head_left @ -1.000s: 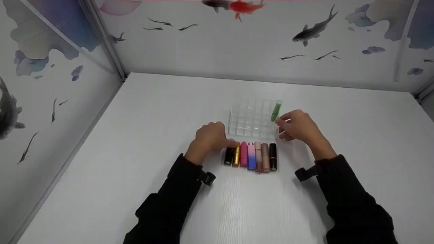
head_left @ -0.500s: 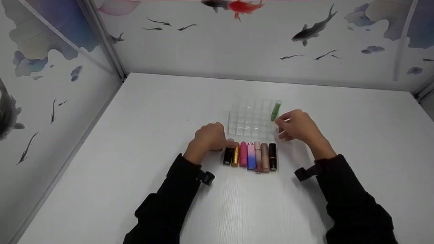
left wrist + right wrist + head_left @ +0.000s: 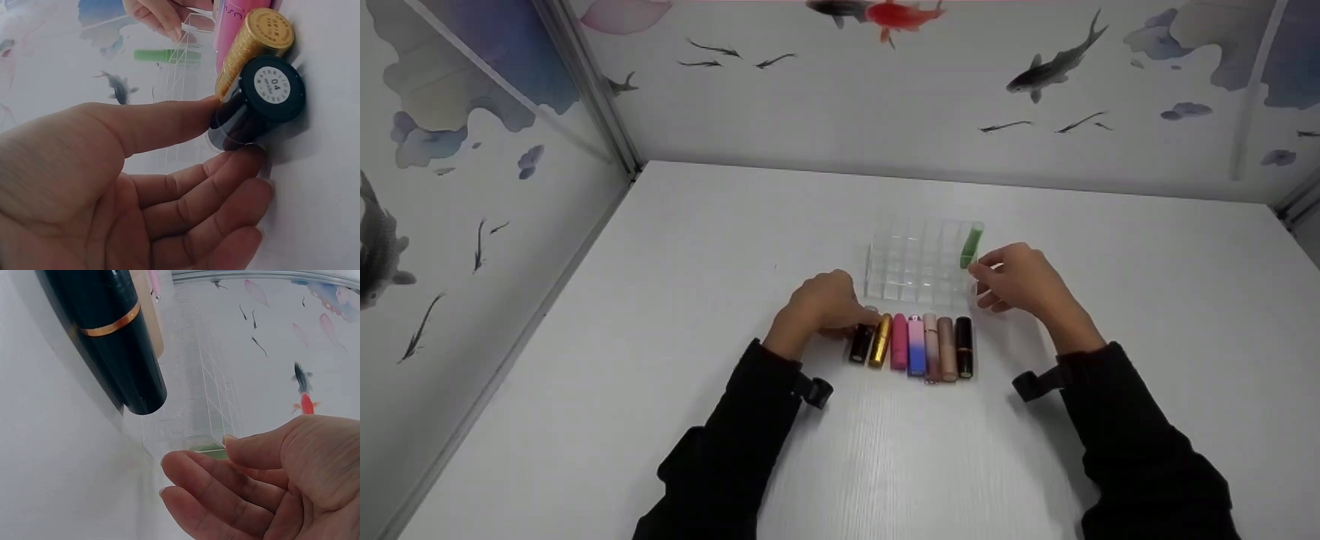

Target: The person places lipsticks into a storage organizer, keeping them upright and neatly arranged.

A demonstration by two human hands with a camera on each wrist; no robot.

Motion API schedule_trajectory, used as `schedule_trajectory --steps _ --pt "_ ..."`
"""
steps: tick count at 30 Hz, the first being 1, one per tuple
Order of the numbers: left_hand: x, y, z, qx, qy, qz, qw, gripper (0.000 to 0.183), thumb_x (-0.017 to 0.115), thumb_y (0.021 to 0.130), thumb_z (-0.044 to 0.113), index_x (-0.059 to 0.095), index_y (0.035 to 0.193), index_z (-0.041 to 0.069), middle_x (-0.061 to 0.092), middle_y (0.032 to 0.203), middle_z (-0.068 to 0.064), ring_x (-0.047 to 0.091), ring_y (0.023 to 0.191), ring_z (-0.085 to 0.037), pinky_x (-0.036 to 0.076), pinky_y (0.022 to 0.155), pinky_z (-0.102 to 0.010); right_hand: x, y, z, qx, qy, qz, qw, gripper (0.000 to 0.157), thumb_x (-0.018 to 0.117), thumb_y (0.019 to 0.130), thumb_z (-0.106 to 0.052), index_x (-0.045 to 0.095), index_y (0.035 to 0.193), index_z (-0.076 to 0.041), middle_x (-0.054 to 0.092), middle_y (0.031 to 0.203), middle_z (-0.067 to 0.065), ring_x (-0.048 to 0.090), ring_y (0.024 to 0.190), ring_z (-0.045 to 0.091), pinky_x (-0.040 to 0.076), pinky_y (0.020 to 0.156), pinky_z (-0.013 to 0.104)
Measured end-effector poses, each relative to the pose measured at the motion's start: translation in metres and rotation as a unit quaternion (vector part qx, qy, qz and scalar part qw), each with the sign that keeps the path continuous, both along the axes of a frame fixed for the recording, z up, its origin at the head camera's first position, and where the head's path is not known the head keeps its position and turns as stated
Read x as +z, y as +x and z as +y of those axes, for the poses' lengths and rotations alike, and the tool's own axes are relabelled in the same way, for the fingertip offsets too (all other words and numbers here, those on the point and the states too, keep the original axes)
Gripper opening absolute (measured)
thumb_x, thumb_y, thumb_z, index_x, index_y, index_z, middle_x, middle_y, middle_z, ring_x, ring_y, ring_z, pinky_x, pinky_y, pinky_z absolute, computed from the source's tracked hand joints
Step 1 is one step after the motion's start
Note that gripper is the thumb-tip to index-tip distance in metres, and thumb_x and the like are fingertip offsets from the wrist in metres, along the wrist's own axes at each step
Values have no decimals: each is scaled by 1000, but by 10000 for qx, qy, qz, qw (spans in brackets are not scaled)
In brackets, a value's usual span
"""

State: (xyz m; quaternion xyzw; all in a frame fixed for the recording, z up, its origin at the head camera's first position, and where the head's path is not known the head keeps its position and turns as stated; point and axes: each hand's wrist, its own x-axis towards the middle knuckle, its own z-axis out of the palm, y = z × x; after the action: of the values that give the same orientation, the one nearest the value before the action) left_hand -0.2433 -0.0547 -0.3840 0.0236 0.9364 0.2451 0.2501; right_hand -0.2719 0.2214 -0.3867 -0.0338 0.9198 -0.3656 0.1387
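My left hand [image 3: 826, 301] pinches a black lipstick tube [image 3: 239, 118] between thumb and fingers at the left end of a row; its round end label reads 04. The tube lies on the table, slightly slanted. Touching it is a gold lipstick tube [image 3: 880, 342], also tilted. Behind the row stands a clear divided lipstick organizer [image 3: 915, 259], with a green tube [image 3: 971, 244] in a compartment at its right side. With thumb and fingertips my right hand [image 3: 1020, 279] holds the organizer's right edge, near the green tube.
To the right of the gold tube lie a pink tube [image 3: 899, 343], a pink-and-blue tube [image 3: 916, 346], a pale pink tube [image 3: 931, 349], a brown-beige tube [image 3: 947, 350] and a black tube with a copper band [image 3: 964, 347]. Fish-patterned walls border the white table [image 3: 697, 240].
My left hand has shifted slightly left, drawing the black tube away from the row. The gold tube has tilted and parted from the pink one. My right hand has stayed put.
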Motion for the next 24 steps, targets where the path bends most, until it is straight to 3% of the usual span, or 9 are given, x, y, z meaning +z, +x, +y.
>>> schedule_trajectory --steps 7,10,13,19,24 --pt "0 -1 -3 -106 281 71 9995 36 73 92 38 70 80 4 64 68 -5 57 59 -17 46 57 -31 1 -1 -1 -24 33 -85 10000 40 55 105 -19 60 130 10 74 99 22 74 74 19 59 66 30" --pt "2 0 -6 -193 729 282 9968 36 73 90 36 72 79 1 67 68 -7 58 59 -16 47 57 -30 1 -1 0 -40 26 -119 9999 41 55 105 -20 60 131 10 74 100 22 74 75 19 59 66 30" --pt "4 0 -8 -222 1408 464 9887 33 71 88 33 75 78 3 73 72 -8 62 60 -16 50 59 -30 1 -1 0 -51 13 -139 9999 41 55 105 -20 60 131 10 74 100 22 74 75 19 59 67 30" --pt "5 -4 -11 -165 2684 754 9602 28 68 89 33 79 87 7 75 79 -8 68 68 -17 56 65 -28 1 -1 0 -35 8 -138 9999 40 55 105 -20 60 130 10 73 100 22 74 76 20 60 68 31" --pt "4 -7 -12 -136 3822 909 9195 26 69 93 29 75 98 4 76 86 -8 73 81 -28 59 74 -33 1 -1 0 -30 18 -147 9999 41 55 105 -21 60 131 10 73 102 23 74 77 21 60 68 32"
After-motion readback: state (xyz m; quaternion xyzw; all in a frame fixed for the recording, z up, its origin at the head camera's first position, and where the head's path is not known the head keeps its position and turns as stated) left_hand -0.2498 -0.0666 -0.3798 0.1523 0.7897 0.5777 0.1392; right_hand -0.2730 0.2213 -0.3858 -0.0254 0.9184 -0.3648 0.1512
